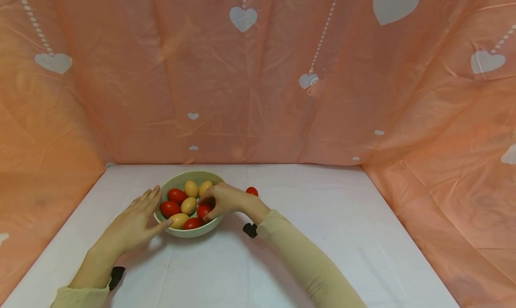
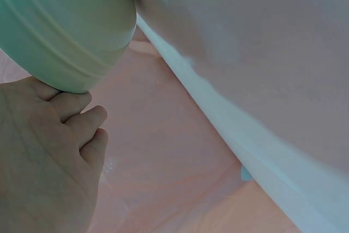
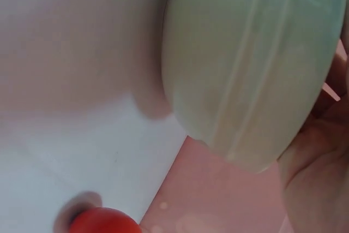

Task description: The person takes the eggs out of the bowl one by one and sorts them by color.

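A pale green bowl point(image 1: 209, 229) stands on the table, holding several red and yellowish eggs. My right hand point(image 1: 225, 199) reaches over the bowl's right rim, thumb and fingers curled around a red egg point(image 1: 204, 211) inside. A yellow egg point(image 1: 205, 188) lies just beyond those fingers, and another yellow egg point(image 1: 188, 206) is left of the held one. On the left side, my left hand point(image 1: 135, 218) rests against the bowl with its fingers straight and thumb spread at the near rim. In the left wrist view, fingertips of the left hand point(image 2: 49, 145) touch the bowl's outer wall point(image 2: 71, 31).
One more red egg point(image 1: 251, 191) lies on the white tabletop point(image 1: 314, 218) to the right of the bowl, partly behind my right wrist. Orange sheeting point(image 1: 266, 119) with white hearts hangs along the back and both sides of the table.
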